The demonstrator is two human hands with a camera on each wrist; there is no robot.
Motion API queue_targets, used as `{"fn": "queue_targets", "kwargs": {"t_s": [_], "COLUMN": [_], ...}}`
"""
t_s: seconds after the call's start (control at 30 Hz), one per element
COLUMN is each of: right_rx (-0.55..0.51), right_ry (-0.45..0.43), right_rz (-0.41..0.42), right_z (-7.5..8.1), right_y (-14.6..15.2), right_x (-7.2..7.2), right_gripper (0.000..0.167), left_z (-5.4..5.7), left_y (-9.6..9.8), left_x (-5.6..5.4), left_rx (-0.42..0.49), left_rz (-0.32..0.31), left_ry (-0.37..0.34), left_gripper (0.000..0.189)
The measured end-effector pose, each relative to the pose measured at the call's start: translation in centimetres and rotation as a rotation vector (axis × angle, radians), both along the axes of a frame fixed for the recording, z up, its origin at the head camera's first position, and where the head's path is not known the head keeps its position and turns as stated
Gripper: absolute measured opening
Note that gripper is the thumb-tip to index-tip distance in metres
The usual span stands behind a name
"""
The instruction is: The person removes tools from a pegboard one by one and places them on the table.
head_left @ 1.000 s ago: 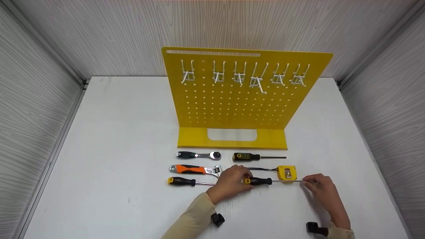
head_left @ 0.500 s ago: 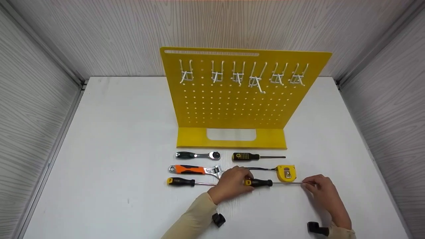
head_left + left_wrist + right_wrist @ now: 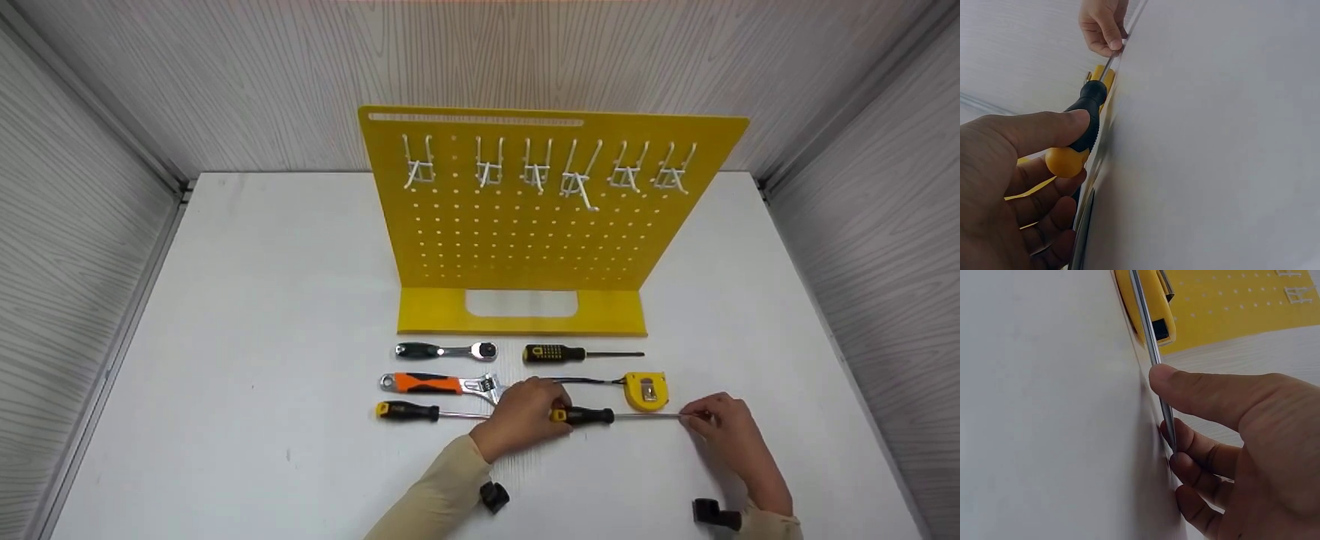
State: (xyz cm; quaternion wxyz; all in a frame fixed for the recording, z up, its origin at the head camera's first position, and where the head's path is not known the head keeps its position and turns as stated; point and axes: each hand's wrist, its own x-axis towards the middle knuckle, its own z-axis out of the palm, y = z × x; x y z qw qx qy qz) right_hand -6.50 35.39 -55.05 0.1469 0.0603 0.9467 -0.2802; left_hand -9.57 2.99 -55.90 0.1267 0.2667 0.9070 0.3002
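A screwdriver (image 3: 589, 415) with a black and yellow handle lies level, close over the table, between both hands. My left hand (image 3: 523, 416) pinches the butt of its handle, thumb on top in the left wrist view. At the other end, my right hand (image 3: 729, 429) pinches the steel shaft (image 3: 1155, 354) near its tip. Just behind the shaft stands a yellow tape measure (image 3: 646, 391) with a black strap. A second screwdriver (image 3: 409, 410) points toward my left hand, which hides its tip. Behind that lies an orange-handled adjustable wrench (image 3: 431, 383).
A yellow pegboard (image 3: 525, 240) with several white hooks (image 3: 536, 174) stands upright at the back. Before its base lie a ratchet wrench (image 3: 448, 351) and another screwdriver (image 3: 555, 353). The white table (image 3: 247, 337) runs to panelled walls on either side.
The screwdriver in both hands has shifted slightly toward the front of the table, away from the tape measure. Both hands keep their pinch on it; the other tools stay put.
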Motion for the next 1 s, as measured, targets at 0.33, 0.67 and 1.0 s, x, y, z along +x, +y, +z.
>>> {"fn": "queue_targets", "kwargs": {"t_s": [0.33,0.67,1.0], "right_rx": [-0.014,-0.049,-0.081], "right_ry": [0.018,-0.07,-0.093], "right_rz": [-0.025,-0.069,-0.12], "right_z": [-0.2,-0.2,0.0], "right_y": [-0.1,0.0,-0.2], "right_x": [0.3,0.0,0.5], "right_gripper": [0.01,0.018,0.029], "left_z": [0.1,0.3,1.2], "left_y": [-0.1,-0.4,-1.1], "left_x": [0.1,-0.2,-0.5], "left_rx": [-0.002,0.028,0.116], "left_rz": [-0.008,-0.01,-0.029], "left_ry": [0.024,-0.04,-0.027], "left_gripper": [0.027,0.03,0.033]}}
